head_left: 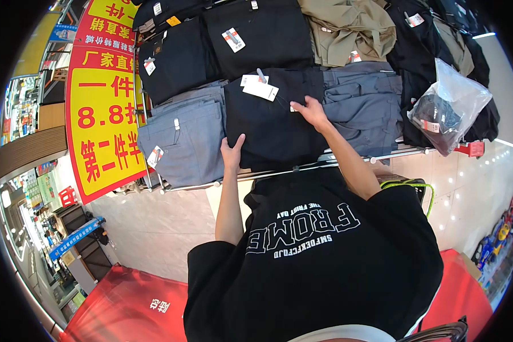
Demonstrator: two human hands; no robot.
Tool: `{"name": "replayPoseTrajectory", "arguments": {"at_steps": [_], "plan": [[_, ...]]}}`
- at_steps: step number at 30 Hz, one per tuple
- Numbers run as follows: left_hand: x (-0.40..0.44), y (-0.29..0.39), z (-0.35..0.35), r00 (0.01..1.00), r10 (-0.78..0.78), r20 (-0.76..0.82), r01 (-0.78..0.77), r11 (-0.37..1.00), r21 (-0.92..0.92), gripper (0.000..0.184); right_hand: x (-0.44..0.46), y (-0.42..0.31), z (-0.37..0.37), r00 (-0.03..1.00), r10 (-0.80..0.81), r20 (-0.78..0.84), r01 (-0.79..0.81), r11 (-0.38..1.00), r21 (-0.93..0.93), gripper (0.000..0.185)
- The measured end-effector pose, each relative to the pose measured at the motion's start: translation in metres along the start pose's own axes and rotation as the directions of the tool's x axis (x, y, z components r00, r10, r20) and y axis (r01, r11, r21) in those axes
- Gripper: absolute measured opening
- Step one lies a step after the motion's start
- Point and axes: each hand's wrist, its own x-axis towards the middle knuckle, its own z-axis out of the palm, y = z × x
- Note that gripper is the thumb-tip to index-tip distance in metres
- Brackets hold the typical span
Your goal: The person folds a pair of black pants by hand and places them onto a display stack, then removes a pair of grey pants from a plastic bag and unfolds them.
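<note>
Folded black trousers [273, 134] lie in the front row of the clothing display, with white paper tags [260, 89] on top. At their lower left edge is my left hand [232, 153], thumb and finger apart, beside the folded grey trousers [191, 139]. My right hand [312, 114] rests on the upper right part of the black trousers, thumb and finger spread, its fingertips by a small red and white label [293, 106]. Some fingers of both hands are hidden.
More grey trousers [362, 108] lie to the right, with a clear plastic bag [453, 108] holding a dark garment beyond. Khaki garments [353, 28] and other black trousers are behind. A red and yellow sign [105, 108] stands left; a metal rail [256, 175] runs along the front.
</note>
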Motion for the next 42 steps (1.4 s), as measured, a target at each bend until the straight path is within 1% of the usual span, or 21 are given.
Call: {"name": "replayPoseTrajectory", "arguments": {"at_steps": [2, 4, 5, 6, 7, 8, 11, 15, 18, 21, 22, 23, 24, 25, 27, 28, 30, 32, 34, 36, 42], "plan": [[-0.010, 0.017, 0.002, 0.999, 0.038, -0.030, -0.032, 0.987, 0.160, 0.053, -0.019, -0.014, 0.002, 0.978, -0.068, 0.197, -0.017, 0.916, 0.402, 0.027], [-0.033, 0.042, 0.014, 0.842, 0.482, -0.242, -0.190, 0.686, 0.703, 0.051, -0.034, -0.041, -0.006, 0.952, 0.000, 0.306, -0.130, 0.906, 0.403, 0.016], [-0.041, 0.059, 0.021, 0.828, 0.524, -0.201, -0.390, 0.795, 0.464, 0.048, -0.041, -0.051, -0.001, 0.934, -0.057, 0.353, -0.129, 0.867, 0.481, 0.017], [-0.051, 0.074, 0.031, 0.887, 0.449, -0.105, -0.411, 0.874, 0.259, 0.053, -0.045, -0.059, 0.003, 0.911, -0.118, 0.396, -0.135, 0.821, 0.554, 0.018], [-0.066, 0.097, 0.043, 0.889, 0.458, 0.022, -0.455, 0.874, 0.168, 0.058, -0.047, -0.067, 0.007, 0.860, -0.217, 0.462, -0.122, 0.793, 0.597, 0.028], [-0.078, 0.115, 0.052, 0.862, 0.486, 0.145, -0.507, 0.841, 0.188, 0.064, -0.063, -0.092, 0.012, 0.885, -0.123, 0.448, -0.260, 0.668, 0.697, 0.040], [-0.067, 0.113, 0.075, 0.889, 0.457, 0.018, -0.451, 0.871, 0.193, 0.065, -0.050, -0.095, 0.028, 0.789, -0.200, 0.581, -0.337, 0.649, 0.682, 0.072], [-0.031, 0.092, 0.056, 0.940, 0.337, -0.045, -0.335, 0.941, 0.041, 0.028, -0.048, -0.080, 0.027, 0.657, -0.357, 0.664, -0.370, 0.614, 0.697, 0.079], [-0.036, 0.105, 0.053, 0.970, 0.244, 0.021, -0.240, 0.963, -0.124, 0.025, -0.058, -0.072, 0.030, 0.583, -0.436, 0.685, -0.459, 0.519, 0.721, 0.078], [-0.034, 0.094, 0.057, 0.962, 0.213, 0.169, -0.234, 0.965, 0.114, 0.037, -0.087, -0.087, 0.033, 0.643, -0.427, 0.635, -0.152, 0.742, 0.653, 0.066], [-0.029, 0.093, 0.059, 0.962, 0.207, 0.176, -0.230, 0.965, 0.125, 0.037, -0.089, -0.081, 0.040, 0.698, -0.387, 0.603, -0.073, 0.799, 0.597, 0.062], [-0.025, 0.093, 0.060, 0.982, 0.149, 0.115, -0.155, 0.987, 0.047, 0.034, -0.090, -0.078, 0.038, 0.689, -0.437, 0.578, 0.170, 0.873, 0.458, 0.057], [-0.021, 0.093, 0.060, 0.995, 0.085, 0.057, -0.083, 0.996, -0.037, 0.032, -0.097, -0.067, 0.052, 0.790, -0.457, 0.409, 0.252, 0.850, 0.463, 0.051], [-0.015, 0.092, 0.052, 1.000, 0.010, 0.022, -0.011, 0.999, 0.031, 0.029, -0.093, -0.067, 0.043, 0.755, -0.509, 0.413, 0.238, 0.801, 0.550, 0.048], [-0.014, 0.104, 0.052, 0.991, 0.135, -0.019, -0.135, 0.991, 0.005, 0.032, -0.078, -0.063, 0.023, 0.769, -0.510, 0.386, 0.187, 0.757, 0.627, 0.043], [-0.018, 0.115, 0.052, 0.987, 0.158, -0.028, -0.157, 0.987, 0.009, 0.032, -0.063, -0.051, 0.021, 0.777, -0.560, 0.288, 0.477, 0.822, 0.312, 0.024], [-0.022, 0.131, 0.047, 0.990, 0.140, 0.002, -0.140, 0.987, 0.082, 0.030, -0.041, -0.043, 0.024, 0.753, -0.629, 0.193, 0.653, 0.750, -0.104, 0.017], [-0.028, 0.148, 0.052, 0.988, 0.151, 0.034, -0.154, 0.957, 0.247, 0.027, -0.025, -0.045, 0.038, 0.700, -0.652, 0.293, 0.708, 0.689, -0.157, 0.021], [-0.032, 0.154, 0.060, 0.976, 0.211, 0.045, -0.215, 0.934, 0.284, 0.030, -0.012, -0.047, 0.065, 0.337, -0.795, 0.505, 0.934, 0.217, -0.284, 0.015], [-0.031, 0.154, 0.070, 0.964, 0.263, 0.025, -0.260, 0.927, 0.269, 0.034, 0.011, -0.025, 0.118, 0.174, -0.820, 0.546, 0.984, 0.118, -0.137, 0.017], [-0.050, 0.175, 0.097, 0.948, 0.300, 0.104, -0.311, 0.811, 0.495, 0.043, 0.027, -0.025, 0.130, 0.134, -0.773, 0.619, 0.990, 0.138, -0.042, 0.017]]}}
